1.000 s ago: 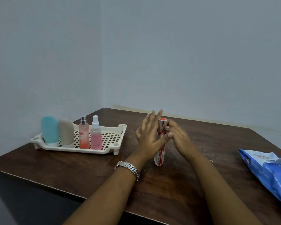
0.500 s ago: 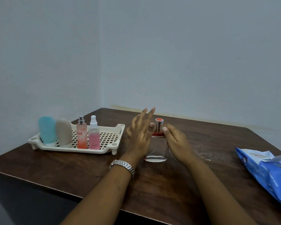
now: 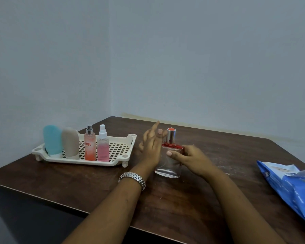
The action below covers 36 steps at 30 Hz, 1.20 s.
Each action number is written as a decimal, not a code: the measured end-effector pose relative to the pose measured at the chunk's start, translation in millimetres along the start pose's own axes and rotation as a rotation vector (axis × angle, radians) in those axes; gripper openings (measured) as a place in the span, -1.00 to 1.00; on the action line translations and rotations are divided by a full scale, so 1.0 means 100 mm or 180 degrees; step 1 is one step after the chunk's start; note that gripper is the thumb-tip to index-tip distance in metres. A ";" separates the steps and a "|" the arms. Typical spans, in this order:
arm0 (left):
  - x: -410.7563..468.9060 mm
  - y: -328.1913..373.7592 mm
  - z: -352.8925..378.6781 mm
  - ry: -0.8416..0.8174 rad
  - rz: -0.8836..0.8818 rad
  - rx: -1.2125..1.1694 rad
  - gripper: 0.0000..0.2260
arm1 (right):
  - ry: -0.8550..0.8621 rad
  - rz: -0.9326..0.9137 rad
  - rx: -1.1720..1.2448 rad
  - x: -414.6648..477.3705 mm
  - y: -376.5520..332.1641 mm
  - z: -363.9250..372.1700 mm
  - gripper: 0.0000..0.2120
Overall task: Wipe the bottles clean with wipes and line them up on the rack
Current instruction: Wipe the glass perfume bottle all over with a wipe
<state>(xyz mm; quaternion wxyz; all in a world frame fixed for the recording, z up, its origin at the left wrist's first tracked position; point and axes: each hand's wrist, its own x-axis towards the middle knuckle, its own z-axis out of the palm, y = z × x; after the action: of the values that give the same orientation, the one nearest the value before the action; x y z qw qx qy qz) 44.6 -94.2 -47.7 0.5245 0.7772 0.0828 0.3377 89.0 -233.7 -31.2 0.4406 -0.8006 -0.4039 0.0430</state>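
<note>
**1. Bottle** (image 3: 167, 169). Clear glass, flat-sided, with a red shoulder and a silver cap (image 3: 171, 137) that has an orange top. It stands upright on the table (image 3: 183, 208), about mid-width, between my two hands. It is to the right of the rack and apart from it.

**2. My right hand** (image 3: 192, 158). It grips the bottle from the right, just under the shoulder. The thumb (image 3: 169, 153) lies across the front face. The other fingers curl round behind the glass, mostly hidden.

**3. My left hand** (image 3: 151, 147). The back of the hand faces me. The fingers are straight and a little spread, pointing up and away. The palm side lies along the bottle's left edge, but I cannot tell whether it presses. One fingertip sits just beside the cap. There is a metal watch (image 3: 133, 177) on the wrist.

**4. Rack** (image 3: 128, 140). Cream plastic with a grid floor and short feet, on the left part of the table. Four items stand upright in a row in it, left to right:
- teal bottle (image 3: 52, 140)
- beige bottle (image 3: 70, 141)
- orange spray (image 3: 90, 147)
- pink spray (image 3: 103, 148)

The teal and beige bottles touch, and the two sprays stand just beside each other.

**5. Wipes pack** (image 3: 292, 187). Blue, lying flat at the table's right edge with its flap lifted. The frame cuts part of it off.

**6. Surroundings.** The tabletop is dark brown wood. Pale grey-blue walls meet in a corner behind the rack.
</note>
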 end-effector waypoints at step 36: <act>-0.08 0.11 0.03 0.0162 -0.0044 0.0170 -0.63 | 0.1677 -0.1061 -0.1419 -0.04 -0.04 0.12 -0.50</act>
<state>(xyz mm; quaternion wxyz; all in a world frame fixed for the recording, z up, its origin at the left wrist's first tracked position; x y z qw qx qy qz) 38.0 -104.5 -42.1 0.5036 0.7814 0.1105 0.3514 78.7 -227.2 -36.4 0.3453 -0.7837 -0.4008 -0.3254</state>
